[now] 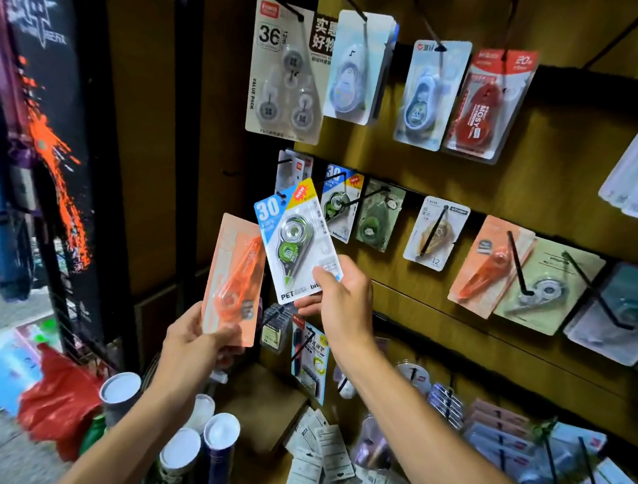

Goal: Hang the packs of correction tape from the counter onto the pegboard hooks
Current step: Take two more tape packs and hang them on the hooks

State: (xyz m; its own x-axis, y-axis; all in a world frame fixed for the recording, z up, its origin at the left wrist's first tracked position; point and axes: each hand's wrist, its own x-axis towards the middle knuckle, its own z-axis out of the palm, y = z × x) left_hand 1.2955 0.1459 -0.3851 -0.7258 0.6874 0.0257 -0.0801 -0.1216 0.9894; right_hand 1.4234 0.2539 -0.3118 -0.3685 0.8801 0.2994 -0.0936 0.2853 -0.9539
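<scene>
Blue pack (pixel 297 240): pinched at lower corner by right hand (pixel 343 301), hang-hole up-left, matching hook (pixel 336 176) just above; orange pack (pixel 232 281) gripped by left hand (pixel 194 346)

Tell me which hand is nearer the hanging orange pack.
Right. The right hand is left of the hanging orange pack, holding the blue pack; the left hand is farther left and lower.

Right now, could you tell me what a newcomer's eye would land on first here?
Two raised packs at centre: the right hand pinches a blue-and-white pack near the middle-row hooks, while the left hand holds an orange pack beside it. Behind them, a pegboard carries rows of hanging packs.
</scene>
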